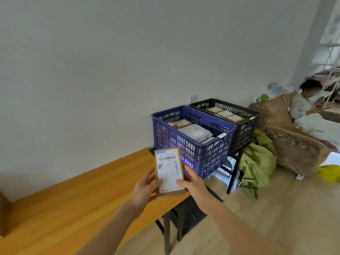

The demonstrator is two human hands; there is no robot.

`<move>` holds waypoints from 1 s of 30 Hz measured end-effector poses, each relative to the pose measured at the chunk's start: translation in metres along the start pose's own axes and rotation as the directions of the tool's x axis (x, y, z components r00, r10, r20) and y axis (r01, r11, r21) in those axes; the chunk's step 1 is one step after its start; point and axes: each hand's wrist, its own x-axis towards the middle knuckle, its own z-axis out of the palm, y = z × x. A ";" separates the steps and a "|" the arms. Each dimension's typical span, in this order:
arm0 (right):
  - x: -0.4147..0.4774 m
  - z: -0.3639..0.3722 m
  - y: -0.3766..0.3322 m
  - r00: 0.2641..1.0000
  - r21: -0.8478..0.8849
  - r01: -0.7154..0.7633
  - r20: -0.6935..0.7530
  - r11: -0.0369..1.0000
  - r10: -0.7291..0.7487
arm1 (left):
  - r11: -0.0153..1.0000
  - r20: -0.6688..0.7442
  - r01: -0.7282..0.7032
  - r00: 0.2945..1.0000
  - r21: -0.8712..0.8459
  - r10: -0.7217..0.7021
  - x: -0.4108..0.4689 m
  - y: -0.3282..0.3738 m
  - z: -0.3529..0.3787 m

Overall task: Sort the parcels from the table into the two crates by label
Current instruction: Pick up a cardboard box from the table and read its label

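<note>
A small brown cardboard parcel (168, 170) with a white barcode label facing up is held above the right end of the wooden table (73, 199). My left hand (145, 188) grips its left side with the thumb on the label, and my right hand (191, 183) grips its right side the same way. Just beyond the parcel stands a blue crate (207, 155) holding several parcels. A black crate (244, 129) with three flat parcels stands behind it on the right.
Both crates rest on a black stand (232, 173). A green sack (257, 162) lies on the floor beside it. A person sits on a patterned sofa (290, 140) at the right. A yellow bag (329, 173) lies near the sofa.
</note>
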 end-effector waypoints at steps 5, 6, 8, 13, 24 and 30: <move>-0.001 -0.087 -0.002 1.000 0.015 0.008 -0.027 1.000 -0.007 | 1.000 -0.006 0.004 1.000 -0.005 -0.004 0.020 0.004 0.085; -0.001 -0.105 -0.002 1.000 0.011 0.011 -0.019 1.000 -0.011 | 1.000 -0.003 0.002 1.000 -0.007 -0.002 0.024 0.003 0.102; -0.003 -0.139 -0.002 1.000 0.005 0.007 -0.008 1.000 -0.007 | 1.000 -0.002 0.001 1.000 -0.015 -0.001 0.028 0.003 0.136; -0.003 -0.211 0.001 1.000 0.008 -0.001 -0.005 1.000 0.002 | 1.000 -0.011 0.010 1.000 -0.012 -0.010 0.038 0.003 0.204; 0.042 -0.273 -0.036 0.998 0.077 0.066 0.000 0.995 -0.067 | 0.995 -0.035 -0.092 0.995 0.040 0.093 0.094 0.044 0.255; 0.107 -0.283 -0.069 0.995 0.071 0.102 0.008 0.992 -0.102 | 0.982 -0.054 -0.171 0.983 0.084 0.176 0.157 0.072 0.250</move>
